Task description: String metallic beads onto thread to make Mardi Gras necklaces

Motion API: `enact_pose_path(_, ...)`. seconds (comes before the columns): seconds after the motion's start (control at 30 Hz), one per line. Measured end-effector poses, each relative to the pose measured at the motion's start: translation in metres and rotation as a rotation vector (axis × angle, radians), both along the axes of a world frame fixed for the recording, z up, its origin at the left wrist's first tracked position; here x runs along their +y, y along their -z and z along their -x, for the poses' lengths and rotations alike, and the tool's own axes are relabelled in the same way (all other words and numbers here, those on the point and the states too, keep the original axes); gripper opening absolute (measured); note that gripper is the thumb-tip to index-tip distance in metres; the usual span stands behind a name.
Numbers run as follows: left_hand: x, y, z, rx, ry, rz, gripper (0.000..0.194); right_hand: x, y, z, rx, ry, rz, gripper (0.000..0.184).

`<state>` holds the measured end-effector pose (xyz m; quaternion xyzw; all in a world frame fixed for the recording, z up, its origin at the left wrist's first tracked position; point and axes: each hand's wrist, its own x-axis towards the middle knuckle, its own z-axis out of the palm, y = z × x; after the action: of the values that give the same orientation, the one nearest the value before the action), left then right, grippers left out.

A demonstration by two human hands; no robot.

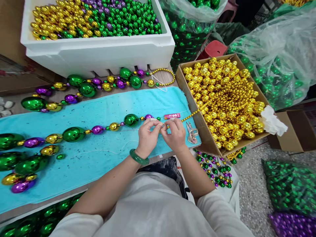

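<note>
While a turquoise cloth [106, 107] spreads beneath the fingers, a carton [202, 128] of gold beads [217, 123] stands to their right and a large-bead strand [74, 134] stretches to their left. The left hand [149, 135] is pinched closed, its hold too small to tell; the right hand [175, 135] pinches a gold chain [190, 116]. Snips [190, 128] lie just right, a pink packet [172, 116] just beyond.

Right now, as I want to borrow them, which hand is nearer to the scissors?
The right. The right hand is close by the scissors, just left of them in the picture; the left hand is farther left, beyond the right one.
</note>
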<state>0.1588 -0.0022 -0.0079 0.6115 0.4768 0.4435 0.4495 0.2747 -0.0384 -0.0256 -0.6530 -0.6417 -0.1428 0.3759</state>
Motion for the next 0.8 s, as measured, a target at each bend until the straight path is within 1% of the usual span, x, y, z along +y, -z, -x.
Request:
enact_pose_path(0.2, -0.001, 0.000, 0.004, 0.032, 0.061, 0.048, 0.013, 0.002, -0.003, -0.016, 0.107, 0.050, 0.161, 0.010)
enact_pose_path(0.37, -0.002, -0.004, 0.001, 0.041, 0.114, 0.066, 0.013, 0.000, 0.000, -0.015, 0.189, 0.067, 0.147, 0.011)
enact_pose_path(0.43, -0.002, -0.005, 0.003, 0.031, 0.131, 0.101, 0.013, -0.002, 0.001, -0.017, 0.244, 0.032, 0.168, 0.011)
enact_pose_path(0.47, -0.002, -0.006, 0.005, 0.018, 0.141, 0.129, 0.013, -0.003, 0.001, -0.020, 0.267, -0.008, 0.193, 0.012)
enact_pose_path(0.53, -0.002, -0.007, 0.013, -0.022, 0.148, 0.199, 0.013, -0.005, -0.001, -0.034, 0.268, -0.102, 0.247, 0.013)
enact_pose_path(0.57, -0.002, -0.008, 0.017, -0.045, 0.142, 0.239, 0.013, -0.006, -0.004, -0.043, 0.240, -0.123, 0.270, 0.014)
enact_pose_path(0.6, -0.003, -0.009, 0.022, -0.067, 0.132, 0.279, 0.014, -0.007, -0.007, -0.055, 0.197, -0.112, 0.289, 0.016)
enact_pose_path(0.63, -0.003, -0.010, 0.026, -0.088, 0.117, 0.320, 0.014, -0.008, -0.011, -0.067, 0.147, -0.070, 0.305, 0.019)
enact_pose_path(0.8, -0.007, -0.012, 0.042, -0.195, 0.006, 0.567, 0.025, -0.011, -0.038, -0.126, -0.031, 0.247, 0.410, 0.030)
